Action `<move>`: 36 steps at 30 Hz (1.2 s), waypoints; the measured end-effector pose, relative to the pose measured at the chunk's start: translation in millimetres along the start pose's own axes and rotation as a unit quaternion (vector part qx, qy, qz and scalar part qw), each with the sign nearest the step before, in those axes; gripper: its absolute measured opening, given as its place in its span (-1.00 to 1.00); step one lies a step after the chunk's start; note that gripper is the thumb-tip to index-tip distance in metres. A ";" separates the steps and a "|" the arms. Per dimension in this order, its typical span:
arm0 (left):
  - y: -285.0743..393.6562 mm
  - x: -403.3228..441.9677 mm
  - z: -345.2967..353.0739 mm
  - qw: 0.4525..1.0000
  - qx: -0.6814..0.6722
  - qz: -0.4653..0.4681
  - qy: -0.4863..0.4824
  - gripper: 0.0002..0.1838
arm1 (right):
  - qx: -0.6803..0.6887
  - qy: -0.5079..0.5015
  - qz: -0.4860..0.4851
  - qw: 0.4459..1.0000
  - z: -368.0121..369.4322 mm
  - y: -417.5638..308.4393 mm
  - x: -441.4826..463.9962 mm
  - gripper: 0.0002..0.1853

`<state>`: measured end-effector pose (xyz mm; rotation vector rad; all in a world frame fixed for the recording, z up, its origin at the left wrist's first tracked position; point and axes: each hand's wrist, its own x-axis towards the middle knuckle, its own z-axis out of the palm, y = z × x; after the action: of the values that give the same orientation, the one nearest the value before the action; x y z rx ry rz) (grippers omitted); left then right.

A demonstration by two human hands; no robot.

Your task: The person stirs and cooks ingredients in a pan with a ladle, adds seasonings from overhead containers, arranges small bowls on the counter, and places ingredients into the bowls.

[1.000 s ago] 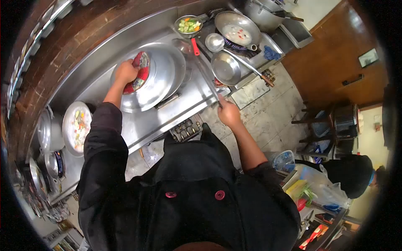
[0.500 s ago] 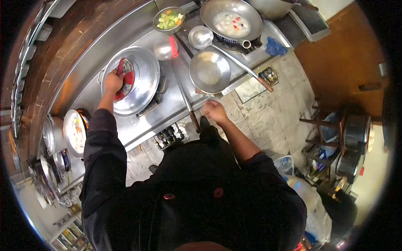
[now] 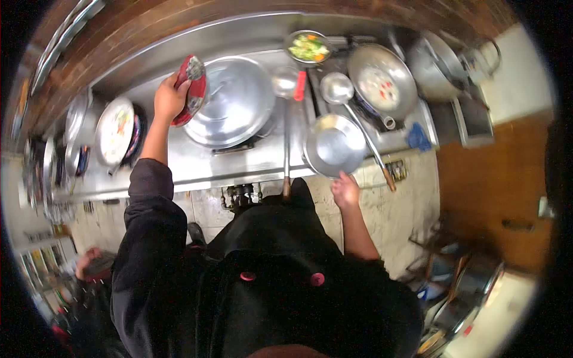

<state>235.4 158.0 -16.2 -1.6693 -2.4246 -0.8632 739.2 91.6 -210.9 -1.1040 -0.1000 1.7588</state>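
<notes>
From my end I saw a long steel worktop (image 3: 194, 168). The left pan (image 3: 113, 154) and the wok (image 3: 371, 58) stood over burners (image 3: 136, 138). Between them I made out a broad lid (image 3: 239, 107), two ladles (image 3: 337, 88), a vegetable bowl (image 3: 308, 61) at the back and the front pan (image 3: 335, 145) by the near edge. A blue cloth (image 3: 419, 138) lay at the right.
</notes>
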 end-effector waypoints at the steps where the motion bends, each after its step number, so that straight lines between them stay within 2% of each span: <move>1: -4.6 -6.7 -19.4 1.000 -0.002 -0.005 -0.002 -0.54 | -0.041 0.004 -0.011 0.999 0.5 -6.5 -10.4 -0.77; 3: -19.2 -25.0 -50.4 1.000 -0.015 -0.022 -0.004 -0.54 | -0.091 0.021 -0.026 0.995 1.3 -16.4 -29.6 -0.75; 5: -57.7 -43.1 -61.6 0.995 -0.029 -0.089 -0.021 -0.55 | -0.114 0.020 -0.025 0.993 -1.7 -20.7 -38.7 -0.74; 7: -97.8 -67.0 -62.7 0.992 -0.013 -0.127 0.004 -0.56 | -0.111 0.029 -0.063 0.991 -0.2 -21.4 -37.5 -0.76; 8: -119.2 -79.3 -59.0 0.987 -0.006 -0.162 0.000 -0.58 | -0.112 0.002 -0.069 0.991 6.2 -23.4 -39.1 -0.78; 10: -120.8 -103.1 -71.9 0.978 0.021 -0.200 -0.047 -0.63 | -0.115 -0.065 -0.060 0.989 21.6 -23.4 -36.6 -0.83; 12: -155.0 -125.1 -52.0 0.964 0.029 -0.261 -0.053 -0.63 | -0.156 -0.109 -0.043 0.981 60.6 -22.3 -47.7 -0.84; 13: -160.8 -134.3 -51.2 0.949 0.037 -0.296 -0.099 -0.62 | -0.179 -0.122 -0.035 0.976 79.9 -19.4 -55.2 -0.85; 14: -170.5 -143.2 -43.2 0.946 0.035 -0.298 -0.125 -0.59 | -0.196 -0.145 -0.023 0.970 91.8 -14.3 -56.3 -0.85; 16: -176.3 -166.4 -35.1 0.939 0.057 -0.305 -0.144 -0.54 | -0.225 -0.101 -0.050 0.968 112.6 -5.4 -58.5 -0.84; 17: -176.7 -176.6 -29.7 0.942 0.072 -0.298 -0.138 -0.52 | -0.232 -0.111 -0.050 0.965 130.2 -0.8 -63.4 -0.84; 19: -177.0 -196.3 -20.3 0.955 0.120 -0.266 -0.053 -0.52 | -0.267 -0.131 -0.065 0.952 161.6 11.1 -72.8 -0.80; 21: -197.6 -218.0 -1.4 0.968 0.004 -0.250 0.003 -0.58 | -0.268 -0.144 -0.070 0.950 175.3 25.5 -73.6 -0.78; 22: -187.1 -223.9 -18.6 0.963 -0.037 -0.268 -0.011 -0.63 | -0.281 -0.157 -0.067 0.944 185.2 31.2 -77.0 -0.78; 23: -196.1 -236.5 -6.5 0.962 -0.062 -0.262 0.037 -0.64 | -0.295 -0.170 -0.065 0.938 192.7 36.5 -79.4 -0.78; 27: -206.5 -276.2 -12.3 0.964 -0.087 -0.245 0.064 -0.66 | -0.320 -0.235 -0.032 0.917 212.5 54.2 -82.6 -0.77; 30: -210.1 -299.2 -22.0 0.962 -0.097 -0.243 0.080 -0.67 | -0.326 -0.213 -0.044 0.920 226.4 64.3 -82.2 -0.76; 36: -210.5 -311.0 -41.1 0.952 -0.103 -0.267 0.112 -0.71 | -0.344 -0.251 -0.034 0.904 238.6 70.8 -78.1 -0.78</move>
<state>166.3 -175.3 -180.1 -0.8812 -2.7265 -1.3259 525.4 93.0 -61.3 -1.0646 -1.1360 1.9583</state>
